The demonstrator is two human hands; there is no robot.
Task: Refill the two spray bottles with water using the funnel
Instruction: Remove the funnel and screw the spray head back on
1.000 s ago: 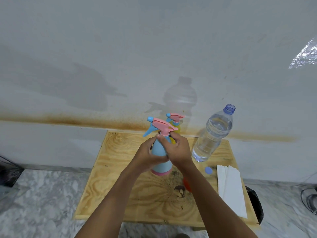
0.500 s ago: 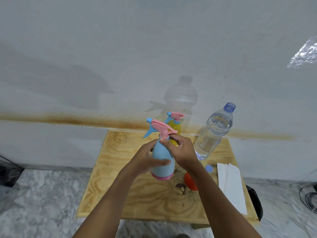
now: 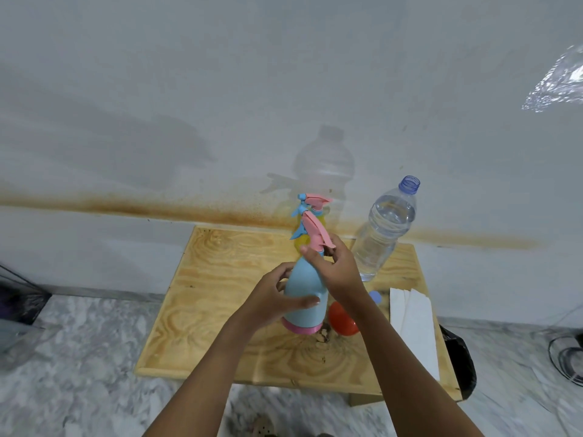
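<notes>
Over grained plywood [image 3: 220,279], left hand [image 3: 271,305] clasps the smooth blue bottle [image 3: 304,285], right hand [image 3: 337,269] pinches its pink sprayer [image 3: 317,234].

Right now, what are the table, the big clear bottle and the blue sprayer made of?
The table: probably plywood, swirly grain, matte. The water bottle: likely thin clear plastic, ribbed, glossy. The blue spray bottle: seemingly opaque plastic, smooth, even colour.

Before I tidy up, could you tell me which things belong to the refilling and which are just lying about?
Job: blue spray bottle, yellow spray bottle, water bottle, red funnel, bottle cap.
Lying about: white paper sheets, black bag.
</notes>
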